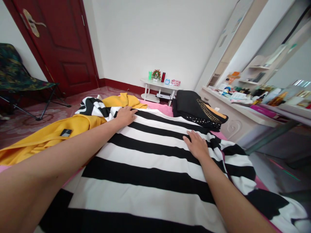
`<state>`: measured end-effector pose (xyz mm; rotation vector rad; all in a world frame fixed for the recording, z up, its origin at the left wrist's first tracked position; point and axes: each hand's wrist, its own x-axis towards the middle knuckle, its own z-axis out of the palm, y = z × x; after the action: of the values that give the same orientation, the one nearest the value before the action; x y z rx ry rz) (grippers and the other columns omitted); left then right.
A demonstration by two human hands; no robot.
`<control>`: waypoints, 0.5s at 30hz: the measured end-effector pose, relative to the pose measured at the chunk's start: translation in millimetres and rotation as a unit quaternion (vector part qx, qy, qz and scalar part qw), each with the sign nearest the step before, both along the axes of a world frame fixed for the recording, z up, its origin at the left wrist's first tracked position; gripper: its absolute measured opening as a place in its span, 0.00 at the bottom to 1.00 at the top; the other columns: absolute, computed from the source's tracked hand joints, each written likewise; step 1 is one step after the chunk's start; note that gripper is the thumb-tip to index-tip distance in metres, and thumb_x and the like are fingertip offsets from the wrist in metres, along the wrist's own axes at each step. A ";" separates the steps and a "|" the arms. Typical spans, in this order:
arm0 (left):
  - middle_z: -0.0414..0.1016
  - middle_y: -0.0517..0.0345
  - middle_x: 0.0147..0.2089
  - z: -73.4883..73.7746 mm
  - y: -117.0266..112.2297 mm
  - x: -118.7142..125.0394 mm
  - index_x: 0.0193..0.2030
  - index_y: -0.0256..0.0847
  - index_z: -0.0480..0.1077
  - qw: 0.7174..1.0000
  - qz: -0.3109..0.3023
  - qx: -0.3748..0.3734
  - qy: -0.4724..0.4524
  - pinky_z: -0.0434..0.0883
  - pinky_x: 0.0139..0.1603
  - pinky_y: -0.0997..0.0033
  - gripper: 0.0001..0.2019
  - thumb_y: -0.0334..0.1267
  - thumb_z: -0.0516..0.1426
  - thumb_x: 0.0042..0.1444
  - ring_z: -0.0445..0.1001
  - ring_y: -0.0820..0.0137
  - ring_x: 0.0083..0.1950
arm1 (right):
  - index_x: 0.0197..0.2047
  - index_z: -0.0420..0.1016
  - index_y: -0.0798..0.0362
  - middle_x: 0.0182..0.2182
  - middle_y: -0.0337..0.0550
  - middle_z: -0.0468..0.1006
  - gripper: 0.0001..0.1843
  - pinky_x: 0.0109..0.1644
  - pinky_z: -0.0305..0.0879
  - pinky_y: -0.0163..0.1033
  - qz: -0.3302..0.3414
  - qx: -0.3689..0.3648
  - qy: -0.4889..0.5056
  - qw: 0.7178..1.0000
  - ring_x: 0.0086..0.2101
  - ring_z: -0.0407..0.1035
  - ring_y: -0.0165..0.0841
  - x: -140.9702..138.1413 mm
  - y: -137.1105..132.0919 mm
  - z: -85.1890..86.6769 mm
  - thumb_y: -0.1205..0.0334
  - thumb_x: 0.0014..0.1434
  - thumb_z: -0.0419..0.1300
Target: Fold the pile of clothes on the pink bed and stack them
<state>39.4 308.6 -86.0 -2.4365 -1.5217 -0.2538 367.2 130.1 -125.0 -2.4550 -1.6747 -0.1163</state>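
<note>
Palms down, resting left hand [125,116] on the far left part of a striped sweater [145,158] and right hand [196,144] on its right side, holding fingers loosely spread on both. Seeing the sweater lying across the middle of a pink cover [165,109], yellow clothing [80,124] lying along the cover's left edge, and dark folded clothes [187,105] standing stacked near its far right corner.

Left hand [126,116], right hand [196,144] resting on striped garment [150,158]; yellow garment [46,137] at left; black clothes [187,102] stacked beyond.
</note>
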 end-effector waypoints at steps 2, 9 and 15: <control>0.70 0.45 0.53 0.3 1.0 1.4 0.55 0.42 0.67 0.999 0.021 0.039 0.007 0.61 0.52 0.58 0.19 0.45 0.50 0.60 0.65 0.55 0.55 | 0.65 0.55 0.45 0.67 0.41 0.51 0.31 0.66 0.41 0.55 -0.001 0.001 0.006 1.000 0.65 0.43 0.39 -0.3 0.0 0.4 0.42 0.64 0.37; 0.70 0.45 0.49 10.2 5.0 22.0 0.49 0.40 0.70 0.999 -0.028 0.034 0.020 0.53 0.57 0.53 0.17 0.28 0.44 0.61 0.62 0.56 0.57 | 0.65 0.55 0.45 0.67 0.41 0.51 0.32 0.66 0.40 0.54 -0.001 0.003 0.013 1.000 0.65 0.43 0.40 -0.9 0.1 0.5 0.41 0.64 0.38; 0.59 0.42 0.63 27.6 -65.8 91.6 0.55 0.35 0.67 0.997 -0.083 0.008 -0.002 0.42 0.65 0.52 0.19 0.37 0.51 0.59 0.53 0.52 0.65 | 0.65 0.55 0.46 0.67 0.41 0.51 0.32 0.65 0.41 0.54 -0.003 0.003 0.008 1.000 0.65 0.43 0.40 -0.4 0.2 -0.4 0.41 0.64 0.37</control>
<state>131.0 242.8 -58.5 -2.5525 -1.3147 -0.3004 366.8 130.3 -125.4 -2.4501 -1.6588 -0.1027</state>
